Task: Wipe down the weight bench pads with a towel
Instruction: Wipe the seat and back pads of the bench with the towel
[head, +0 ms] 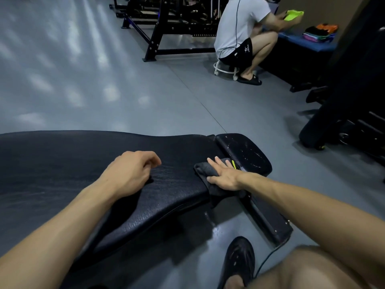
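Head view, one towel, two pads

No legible text, numbers or signs anywhere in frame. Small white emblem on the black shorts of the seated person, upper right of the frame, too blurred for reading. Yellow-green tag beside the towel, centre right, showing no readable print.

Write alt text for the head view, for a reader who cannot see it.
A right hand presses a dark towel flat onto the end of a long black bench pad, beside a smaller scuffed pad. The left hand rests loosely curled on the long pad. Behind, another person squats on a stool.
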A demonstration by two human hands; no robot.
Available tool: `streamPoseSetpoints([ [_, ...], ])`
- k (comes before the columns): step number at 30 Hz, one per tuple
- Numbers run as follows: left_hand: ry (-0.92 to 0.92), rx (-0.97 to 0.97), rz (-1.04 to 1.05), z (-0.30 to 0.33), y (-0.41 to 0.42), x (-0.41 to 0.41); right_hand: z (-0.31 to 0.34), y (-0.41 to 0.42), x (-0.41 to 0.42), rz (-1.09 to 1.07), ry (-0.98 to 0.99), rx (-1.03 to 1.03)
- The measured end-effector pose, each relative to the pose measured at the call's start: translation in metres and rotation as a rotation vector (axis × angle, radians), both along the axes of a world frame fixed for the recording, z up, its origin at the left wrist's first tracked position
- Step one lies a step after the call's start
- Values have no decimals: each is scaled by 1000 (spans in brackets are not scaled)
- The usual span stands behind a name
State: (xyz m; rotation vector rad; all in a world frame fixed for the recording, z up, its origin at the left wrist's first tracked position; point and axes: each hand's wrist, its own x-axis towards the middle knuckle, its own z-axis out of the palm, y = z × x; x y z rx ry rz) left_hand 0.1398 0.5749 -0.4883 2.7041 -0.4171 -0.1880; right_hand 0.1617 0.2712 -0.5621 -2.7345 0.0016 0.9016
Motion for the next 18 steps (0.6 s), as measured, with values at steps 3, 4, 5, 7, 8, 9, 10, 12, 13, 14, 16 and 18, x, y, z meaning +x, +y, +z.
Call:
streamPoseSetpoints([
  [3,80,52,-52,-12,7,7,-24,-12,-10,-13,-209,88],
  [4,93,64,-71,-14,9,10,-34,-13,-15,-28,-313,123],
  [5,100,71,-89,-17,11,12,-42,-13,-20,-41,-419,149],
  [7,97,89,-131,-20,15,18,-52,-10,-24,-52,-582,159],
  [8,91,103,-156,-21,17,21,-56,-10,-21,-50,-626,158],
  [9,88,114,-179,-23,19,24,-56,-12,-16,-39,-641,166],
  [10,90,121,-204,-25,20,27,-55,-15,-8,-21,-624,177],
  [12,103,145,-243,-27,23,29,-52,-21,13,21,-541,216],
  [13,107,159,-256,-29,24,29,-50,-21,28,33,-517,232],
  [14,114,166,-262,-30,25,30,-50,-20,45,31,-509,238],
  [16,126,152,-258,-31,27,32,-57,-15,88,9,-509,221],
  [18,124,157,-261,-33,28,32,-64,-9,136,-20,-493,191],
])
